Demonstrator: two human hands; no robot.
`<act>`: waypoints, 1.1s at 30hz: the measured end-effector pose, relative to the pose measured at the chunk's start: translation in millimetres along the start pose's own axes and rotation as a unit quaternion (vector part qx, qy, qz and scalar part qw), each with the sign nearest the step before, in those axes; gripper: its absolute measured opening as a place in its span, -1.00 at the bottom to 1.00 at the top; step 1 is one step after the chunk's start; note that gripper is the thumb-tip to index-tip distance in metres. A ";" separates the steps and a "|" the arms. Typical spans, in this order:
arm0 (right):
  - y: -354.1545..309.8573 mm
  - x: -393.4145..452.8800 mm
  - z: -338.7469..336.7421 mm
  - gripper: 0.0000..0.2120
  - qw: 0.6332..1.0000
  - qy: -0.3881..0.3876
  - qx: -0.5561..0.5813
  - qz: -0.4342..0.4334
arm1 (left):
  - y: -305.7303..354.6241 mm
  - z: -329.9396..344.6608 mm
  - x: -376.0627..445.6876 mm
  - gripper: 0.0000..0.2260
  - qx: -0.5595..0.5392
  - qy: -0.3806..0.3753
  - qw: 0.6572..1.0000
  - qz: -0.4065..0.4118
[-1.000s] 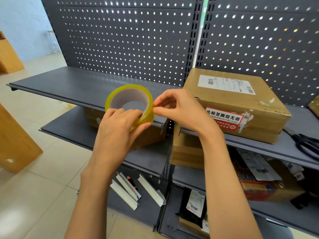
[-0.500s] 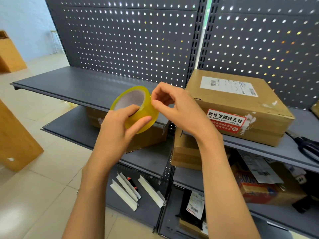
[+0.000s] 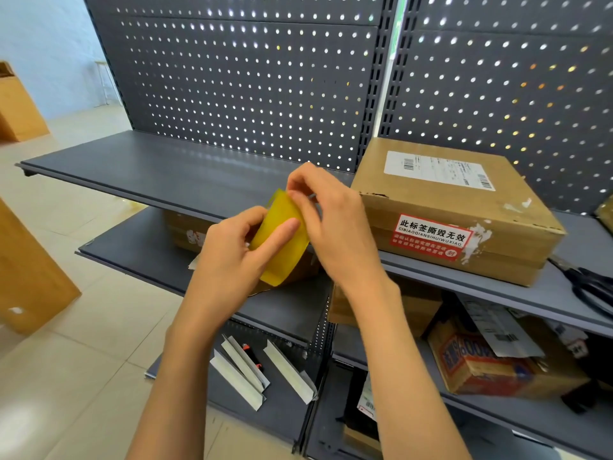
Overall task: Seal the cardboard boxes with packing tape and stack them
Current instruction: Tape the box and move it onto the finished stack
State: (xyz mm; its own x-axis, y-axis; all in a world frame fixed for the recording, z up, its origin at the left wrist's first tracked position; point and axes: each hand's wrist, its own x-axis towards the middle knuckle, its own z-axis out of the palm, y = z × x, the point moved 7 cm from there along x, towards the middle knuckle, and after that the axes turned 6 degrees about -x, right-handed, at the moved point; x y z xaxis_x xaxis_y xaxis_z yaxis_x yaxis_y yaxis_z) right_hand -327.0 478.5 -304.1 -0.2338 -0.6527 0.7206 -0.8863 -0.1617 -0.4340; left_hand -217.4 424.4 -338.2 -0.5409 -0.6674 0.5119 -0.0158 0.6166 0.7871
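Tilted edge-on now, glossy yellow tape roll between both hands.

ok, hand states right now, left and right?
Left hand: grips the tape roll.
Right hand: fingertips pinch at the roll's upper edge.

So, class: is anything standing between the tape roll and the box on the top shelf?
Nothing visible. The tape roll, held in both hands, sits left of the cardboard box; only the right hand lies between.

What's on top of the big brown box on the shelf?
A white shipping label lies on top of the cardboard box; nothing is stacked on it. Its inside is hidden.
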 end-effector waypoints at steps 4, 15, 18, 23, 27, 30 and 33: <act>-15.8 -1.4 -4.1 -0.93 0.991 0.082 -0.089 -0.050 | -2.3 -1.7 2.1 -0.72 -0.018 0.038 0.999 -0.004; -10.5 -5.0 -9.9 -0.59 0.993 0.007 0.104 0.050 | -15.4 -8.3 -5.0 -0.68 0.147 0.076 0.986 -0.019; 5.6 -1.3 -19.3 -0.60 0.992 0.025 0.085 0.088 | -14.3 -16.0 -7.6 -0.62 0.174 0.093 0.980 -0.003; 23.0 -4.0 5.6 -0.68 0.978 -0.073 0.133 0.140 | -2.8 -13.4 -4.9 -0.65 0.160 0.084 0.983 0.015; 23.9 -8.0 7.8 -0.82 0.975 -0.055 0.167 0.132 | -1.5 -8.1 -6.9 -0.74 0.148 0.062 0.987 0.019; 29.9 -9.5 4.8 -0.88 0.967 -0.041 0.201 0.150 | -2.1 -7.3 -8.2 -0.74 0.146 0.055 0.988 0.019; 31.7 -9.0 5.4 -0.92 0.964 -0.038 0.215 0.153 | -3.1 -6.2 -8.4 -0.72 0.141 0.046 0.989 0.015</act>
State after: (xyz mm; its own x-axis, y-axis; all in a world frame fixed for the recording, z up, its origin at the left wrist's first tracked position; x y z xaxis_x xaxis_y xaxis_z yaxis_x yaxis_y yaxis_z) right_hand -350.8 475.2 -327.3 -0.4129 -0.7685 0.4889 -0.5293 -0.2344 -0.8154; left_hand -207.7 425.5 -342.8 -0.4668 -0.6734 0.5732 -0.2415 0.7206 0.6499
